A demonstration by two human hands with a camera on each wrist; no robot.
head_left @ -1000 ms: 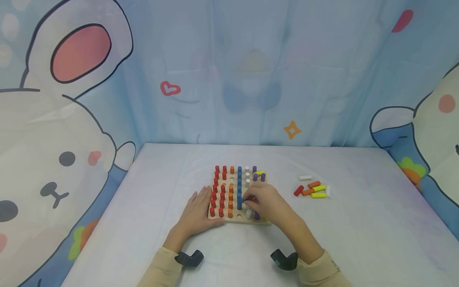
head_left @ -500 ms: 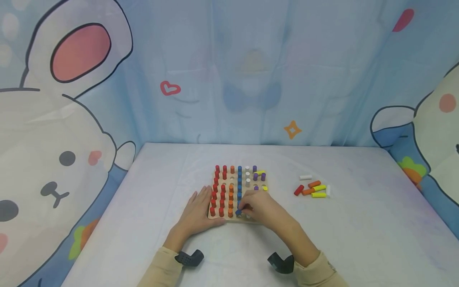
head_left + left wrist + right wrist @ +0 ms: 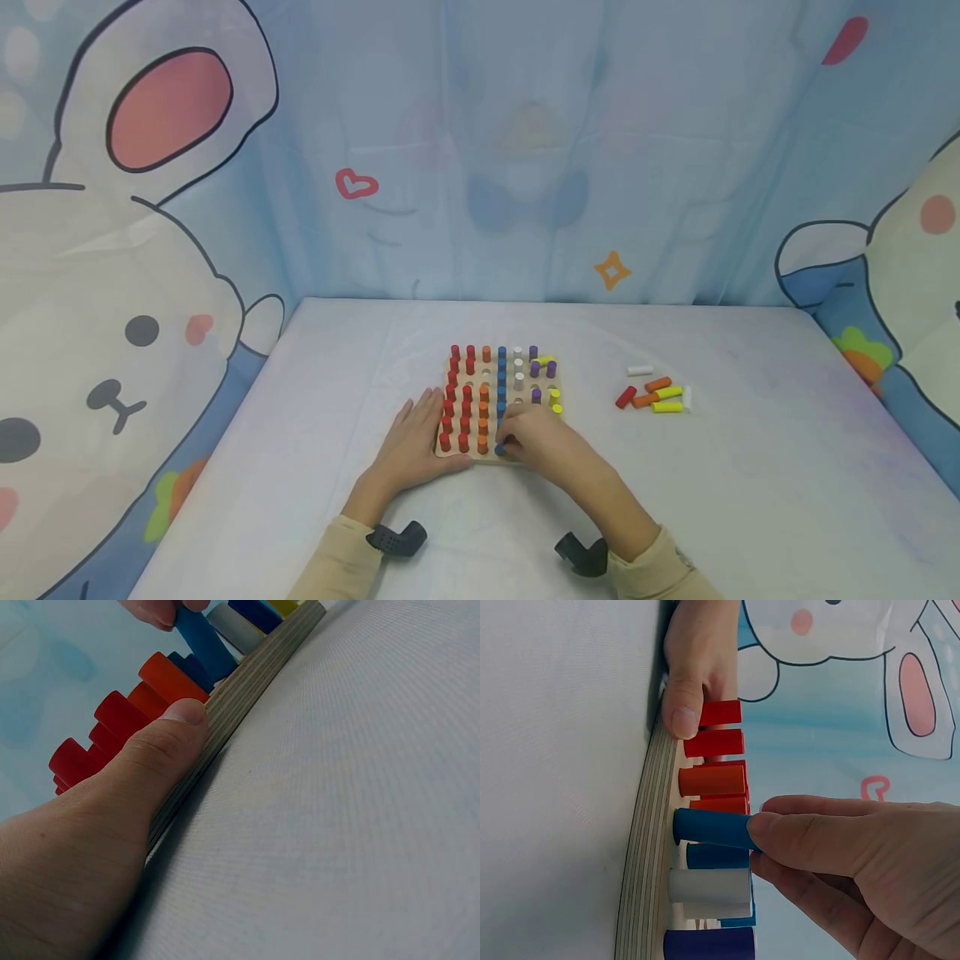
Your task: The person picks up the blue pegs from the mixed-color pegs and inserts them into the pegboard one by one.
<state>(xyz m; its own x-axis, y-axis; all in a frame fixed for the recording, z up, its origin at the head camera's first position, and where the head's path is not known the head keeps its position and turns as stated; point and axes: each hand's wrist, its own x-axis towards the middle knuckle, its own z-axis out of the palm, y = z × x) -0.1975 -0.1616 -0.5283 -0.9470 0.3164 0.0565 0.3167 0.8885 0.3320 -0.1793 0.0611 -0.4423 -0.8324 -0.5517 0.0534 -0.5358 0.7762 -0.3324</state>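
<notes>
A wooden pegboard (image 3: 489, 459) carries columns of coloured pegs. My right hand (image 3: 551, 446) pinches a blue peg (image 3: 712, 828) by its top end between thumb and fingers. The peg's lower end is at the board, at the near end of the blue column; it leans slightly in the right wrist view. Whether it sits in its hole cannot be seen. My left hand (image 3: 408, 446) rests at the board's near left corner, fingers along its left side and the thumb (image 3: 169, 739) against the front edge. Red pegs (image 3: 463, 442) and orange pegs (image 3: 482, 444) stand beside it.
Loose pegs lie on the white tabletop to the right: a white peg (image 3: 639, 371), a red peg (image 3: 626, 397), orange pegs (image 3: 658, 384) and yellow pegs (image 3: 667, 407). One yellow peg (image 3: 543, 361) lies on its side among purple pegs (image 3: 551, 369) on the board.
My right hand has brought the blue peg toward me to the near end of the blue column and turned it more upright against the board. My left hand has stayed in place.
</notes>
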